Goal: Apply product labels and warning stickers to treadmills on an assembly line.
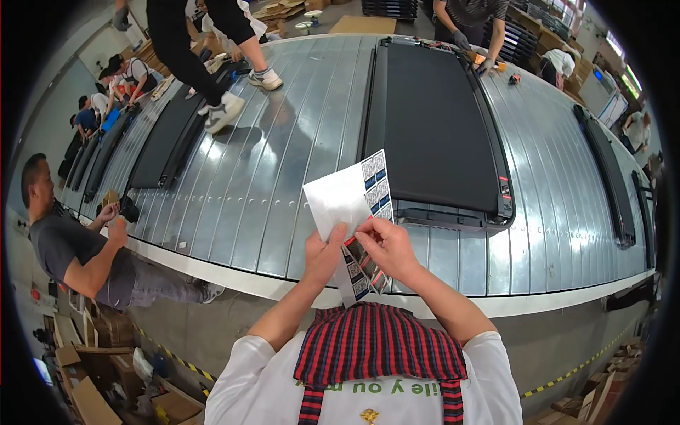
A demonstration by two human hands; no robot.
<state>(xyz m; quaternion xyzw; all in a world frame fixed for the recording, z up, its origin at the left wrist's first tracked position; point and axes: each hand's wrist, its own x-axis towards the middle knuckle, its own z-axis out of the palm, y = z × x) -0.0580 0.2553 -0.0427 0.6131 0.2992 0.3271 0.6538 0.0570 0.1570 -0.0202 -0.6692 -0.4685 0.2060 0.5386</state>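
Observation:
My left hand [324, 255] is closed on a few label sheets in front of my chest, its thumb on top. The upper one is a white label sheet [333, 200] with blue-and-white code stickers along its right side. Under it is a dark label strip [363, 263] with red edges, partly covered by my hands. At a red-edged label by the strip's top, my right hand [386, 244] pinches with thumb and finger; whether the label has lifted off cannot be made out. Just beyond the sheets, a flat black treadmill [439, 127] lies on the metal slatted conveyor [283, 212].
A person in dark trousers [191, 49] stands on the conveyor, far left. Another person [78, 248] works at the left edge. Across the treadmill, a gloved person [471, 28] handles its far end. More treadmills [166, 142] lie left and right. Cardboard boxes [99, 397] fill the lower left.

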